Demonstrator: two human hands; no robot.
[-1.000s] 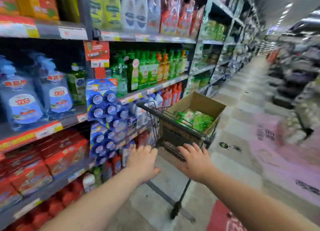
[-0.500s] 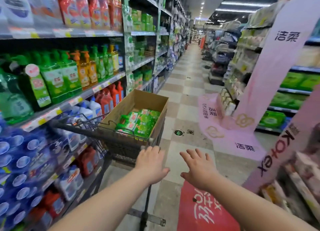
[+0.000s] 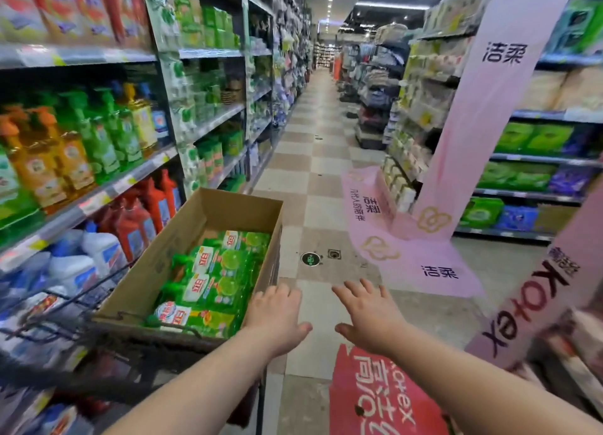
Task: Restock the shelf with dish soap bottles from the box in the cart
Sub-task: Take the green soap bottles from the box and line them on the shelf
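Nearest the camera, two bare forearms reached forward, palms down. The left hand (image 3: 276, 317) lay at the near right corner of the box (image 3: 156, 264), its fingers straight and close together and its thumb out to the side; whether they touched the cardboard could not be told. The right hand (image 3: 367, 317) hung over the floor (image 3: 313, 180) just beside the left, with its fingers spread and nothing held. The box was plain brown corrugated cardboard, open-topped with straight walls, and sat in the dark wire cart (image 3: 81, 291). The dish soap bottles (image 3: 212, 284) lay flat on the box's bottom, packed side by side; they were glossy green plastic with white and red labels and lime pictures. Under the right forearm a red floor sticker (image 3: 375, 398) covered the tiles. The cart's left side stood close against the shelf (image 3: 107, 193), a grey metal edge carrying price tags. White jugs (image 3: 101, 251) and red bottles (image 3: 153, 206) stood below that edge, with orange bottles (image 3: 39, 163) and green bottles (image 3: 98, 140) crowded above it. To the right of the box the checkered tile aisle lay open and ran straight back. A pink floor sticker (image 3: 417, 261) and a slanted pink banner (image 3: 483, 108) narrowed its right side, before shelving stacked with soft packs. Farther racks were blurred.
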